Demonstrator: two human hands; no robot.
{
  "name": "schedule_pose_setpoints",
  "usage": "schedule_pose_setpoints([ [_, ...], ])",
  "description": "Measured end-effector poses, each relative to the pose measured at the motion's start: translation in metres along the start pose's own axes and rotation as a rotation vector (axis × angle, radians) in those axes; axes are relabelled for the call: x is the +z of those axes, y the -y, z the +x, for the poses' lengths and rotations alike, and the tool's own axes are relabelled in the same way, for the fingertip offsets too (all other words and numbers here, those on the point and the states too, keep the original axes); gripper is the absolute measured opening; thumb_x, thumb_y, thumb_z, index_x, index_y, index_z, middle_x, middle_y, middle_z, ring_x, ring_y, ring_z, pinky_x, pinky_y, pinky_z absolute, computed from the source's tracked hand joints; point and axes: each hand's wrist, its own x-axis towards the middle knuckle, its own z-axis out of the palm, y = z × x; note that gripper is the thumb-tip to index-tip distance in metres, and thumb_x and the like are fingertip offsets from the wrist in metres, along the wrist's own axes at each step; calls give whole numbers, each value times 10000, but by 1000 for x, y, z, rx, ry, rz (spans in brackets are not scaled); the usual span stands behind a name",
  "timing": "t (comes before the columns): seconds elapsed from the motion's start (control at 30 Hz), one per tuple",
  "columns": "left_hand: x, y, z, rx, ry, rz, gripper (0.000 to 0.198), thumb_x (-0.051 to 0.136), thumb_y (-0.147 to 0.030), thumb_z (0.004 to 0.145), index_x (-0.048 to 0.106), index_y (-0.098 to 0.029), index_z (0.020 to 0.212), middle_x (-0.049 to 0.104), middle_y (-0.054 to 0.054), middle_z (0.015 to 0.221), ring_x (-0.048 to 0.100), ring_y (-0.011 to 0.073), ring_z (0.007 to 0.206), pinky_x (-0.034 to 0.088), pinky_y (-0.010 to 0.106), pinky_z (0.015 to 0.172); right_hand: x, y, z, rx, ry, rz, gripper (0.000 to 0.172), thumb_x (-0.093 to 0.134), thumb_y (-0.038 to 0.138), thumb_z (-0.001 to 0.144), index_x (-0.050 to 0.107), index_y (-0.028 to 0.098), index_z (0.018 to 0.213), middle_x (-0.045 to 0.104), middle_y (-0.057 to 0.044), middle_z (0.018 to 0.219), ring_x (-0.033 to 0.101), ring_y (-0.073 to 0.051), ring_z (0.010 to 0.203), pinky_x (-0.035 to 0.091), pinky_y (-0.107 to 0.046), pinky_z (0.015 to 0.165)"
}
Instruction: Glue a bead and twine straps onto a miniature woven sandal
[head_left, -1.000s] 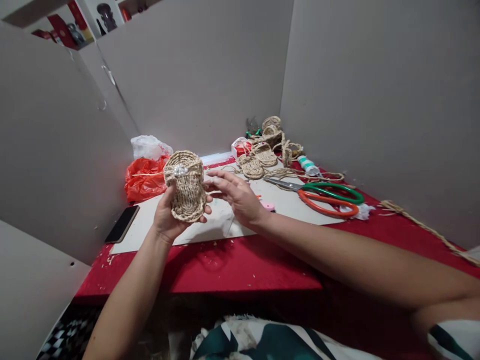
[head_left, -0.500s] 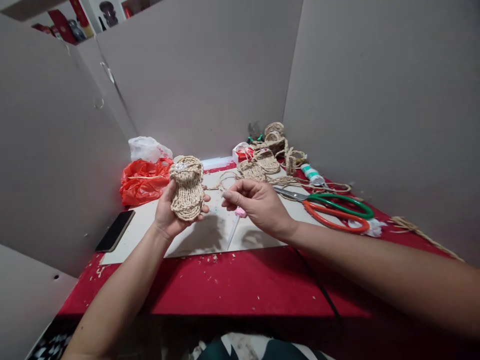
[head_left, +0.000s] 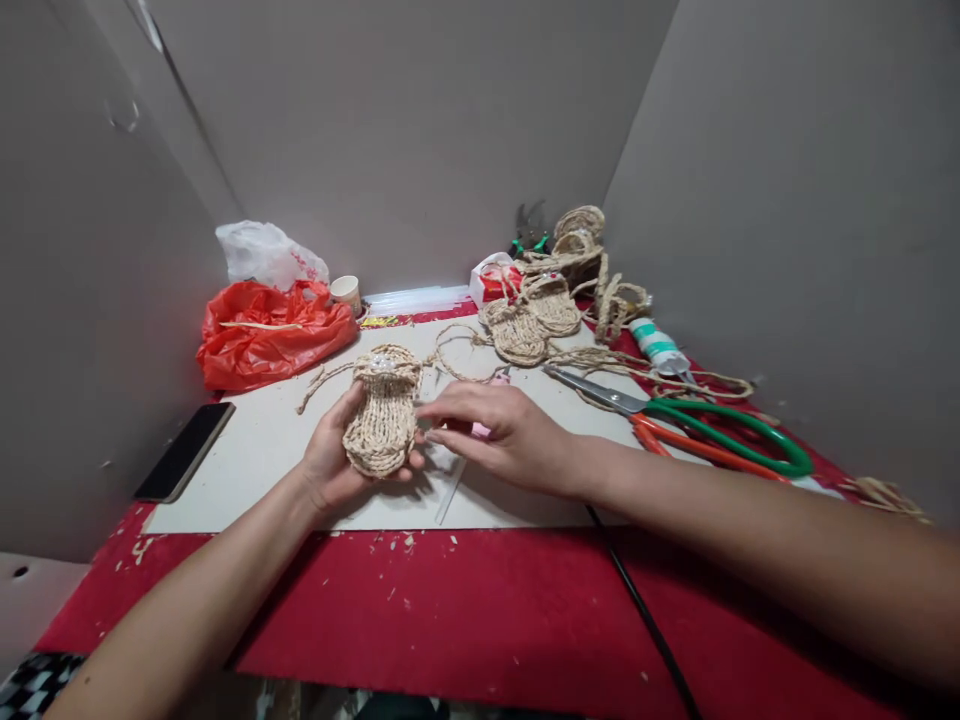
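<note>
My left hand (head_left: pixel 330 462) cups a small woven straw sandal (head_left: pixel 382 418) with a pearl bead on its strap, holding it just above the white board (head_left: pixel 247 460). My right hand (head_left: pixel 499 432) reaches in from the right, fingers stretched toward the sandal's side and touching it. A pink-tipped tool (head_left: pixel 480 430) and a thin clear stick lie on the board under the right hand.
Large orange and green scissors (head_left: pixel 712 430) lie at right. Several more straw sandals (head_left: pixel 536 315) and twine sit at the back, with a glue tube (head_left: pixel 656 345). A red bag (head_left: pixel 266 330), a paper cup (head_left: pixel 346 292) and a phone (head_left: pixel 184 465) are at left. Grey panels wall the red table.
Both hands have lowered the sandal from mid-air down close to the board. My right hand went from a pinch to stretched fingers at the sandal's side. The view tilted down.
</note>
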Motion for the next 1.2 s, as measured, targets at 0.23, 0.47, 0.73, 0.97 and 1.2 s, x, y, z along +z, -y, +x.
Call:
schedule_pose_setpoints([
  [0.23, -4, 3, -2, -3, -74, -52, 561, 408, -510, 903, 564, -84, 1235, 710, 173, 883, 702, 307, 696, 568, 422, 575, -1, -18, 14, -188, 342, -76, 242, 474, 238, 945, 667, 170, 1075, 618, -75, 848, 566, -148, 737, 461, -258, 651],
  [0.47, -8, 5, 0, 82, -143, -144, 494, 413, -444, 916, 595, -100, 1221, 705, 146, 829, 693, 294, 678, 571, 438, 569, 2, -23, 29, -180, 452, -122, 243, 475, 259, 925, 706, 213, 865, 621, -58, 796, 525, -147, 665, 394, -256, 579],
  [0.73, -6, 7, 6, 229, -328, -209, 429, 475, -336, 887, 587, -134, 1247, 707, 144, 932, 684, 283, 743, 583, 398, 573, 17, -25, 32, 7, 468, -96, 231, 462, 211, 920, 664, 201, 808, 638, -51, 789, 563, -169, 708, 445, -290, 640],
  [0.97, -12, 3, 2, 214, -386, -183, 473, 530, -413, 849, 580, -154, 1241, 717, 135, 878, 682, 267, 691, 575, 424, 595, 26, -32, 26, -57, 376, -95, 228, 457, 227, 924, 677, 174, 954, 624, -100, 877, 586, -191, 772, 485, -326, 673],
  [1.2, -1, -13, -11, 304, -358, -133, 506, 494, -471, 861, 603, -61, 1136, 713, 179, 816, 693, 259, 715, 570, 363, 617, 12, -5, 26, 83, 137, -89, 452, 536, 213, 878, 491, 210, 1327, 656, -98, 1051, 612, -178, 825, 525, -336, 705],
])
